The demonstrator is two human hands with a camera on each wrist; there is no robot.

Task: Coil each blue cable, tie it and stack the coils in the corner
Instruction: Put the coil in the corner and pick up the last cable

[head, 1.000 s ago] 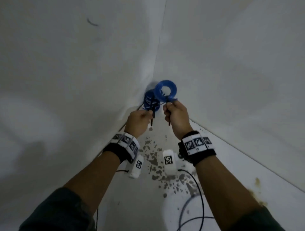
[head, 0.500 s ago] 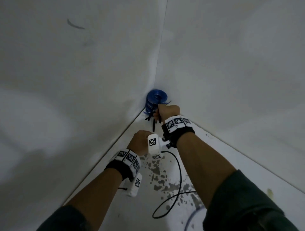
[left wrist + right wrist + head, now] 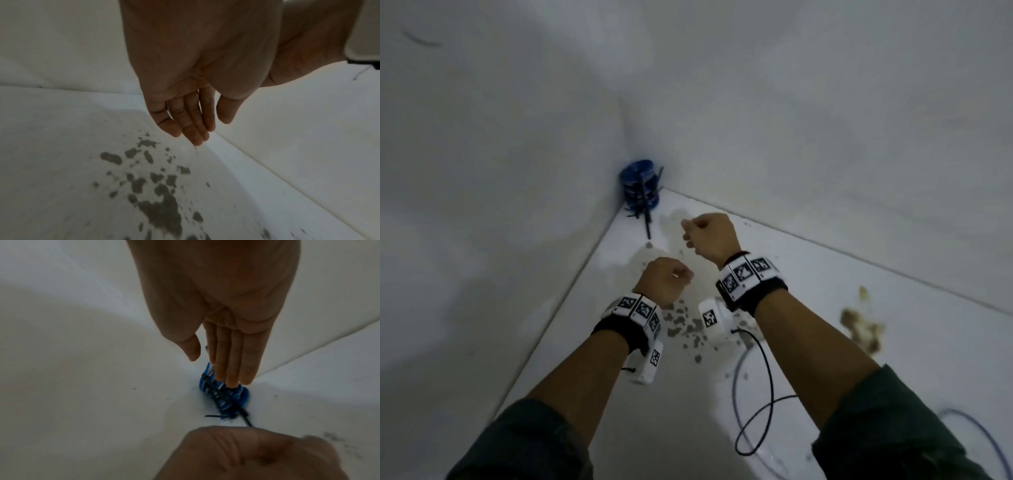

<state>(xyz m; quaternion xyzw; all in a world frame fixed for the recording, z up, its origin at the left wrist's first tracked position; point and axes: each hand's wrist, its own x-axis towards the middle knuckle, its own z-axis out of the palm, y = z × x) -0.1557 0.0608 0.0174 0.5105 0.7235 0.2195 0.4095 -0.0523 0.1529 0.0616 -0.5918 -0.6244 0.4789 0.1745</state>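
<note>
A stack of blue cable coils (image 3: 639, 186) stands in the corner where the two white walls meet, with black tie tails (image 3: 647, 224) sticking out onto the floor. My right hand (image 3: 709, 238) hovers a short way in front of the stack and holds nothing. The right wrist view shows its fingers (image 3: 232, 363) straight, just above the stack of coils (image 3: 224, 394) and apart from it. My left hand (image 3: 664, 282) hangs nearer to me, also empty, with its fingers (image 3: 191, 126) relaxed and pointing down at the floor.
A loose blue cable (image 3: 984, 442) curves over the white floor at the lower right. A thin black wire (image 3: 767, 394) loops from my right wristband. Grey spots (image 3: 681, 325) and a brown stain (image 3: 863, 329) mark the floor. White walls close in on the left and behind.
One second ago both hands held a tied blue coil. My right hand then set it on the stack in the corner and let go. Both hands have drawn back empty.
</note>
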